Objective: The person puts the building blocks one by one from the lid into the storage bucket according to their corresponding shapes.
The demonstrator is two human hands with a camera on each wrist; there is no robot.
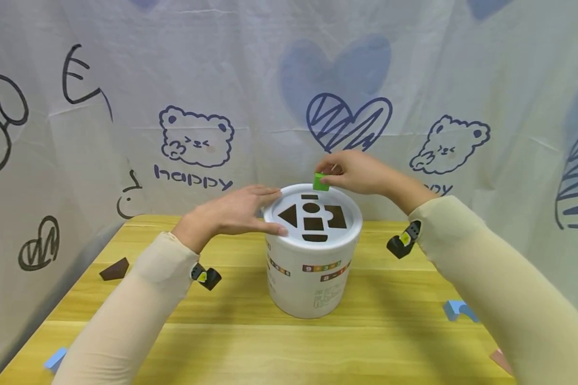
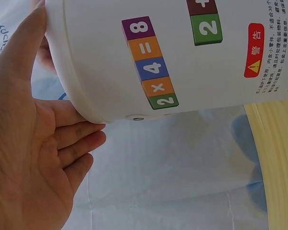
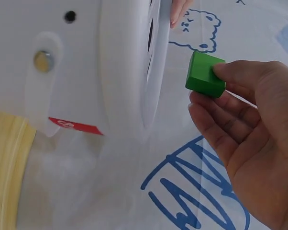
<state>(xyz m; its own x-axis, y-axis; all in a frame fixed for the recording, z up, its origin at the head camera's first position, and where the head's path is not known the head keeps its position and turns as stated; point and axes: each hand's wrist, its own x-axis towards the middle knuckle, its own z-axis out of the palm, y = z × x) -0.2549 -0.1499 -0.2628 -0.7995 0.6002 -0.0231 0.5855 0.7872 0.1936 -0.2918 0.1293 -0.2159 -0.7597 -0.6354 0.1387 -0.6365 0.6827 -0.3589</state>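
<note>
A white bucket [image 1: 289, 283] with printed sums on its side stands upright on the table. Its white lid [image 1: 337, 235] has several shaped holes, among them a triangle, an oval and a square. My left hand [image 1: 236, 211] rests on the left of the lid's rim, thumb and fingers spread; the left wrist view shows its fingertips against the rim. Thumb and fingers of my right hand [image 1: 358, 171] pinch a small green block [image 1: 320, 182] over the lid's far edge. The right wrist view shows that green block [image 3: 205, 74] apart from the lid.
On the yellow wooden table [image 1: 212, 347] lie a dark brown block [image 1: 114, 269] and a blue block [image 1: 55, 359] at left. A blue block with a curved cut-out [image 1: 455, 309] and a pinkish block [image 1: 501, 361] lie at right. A printed cloth [image 1: 270, 107] hangs behind.
</note>
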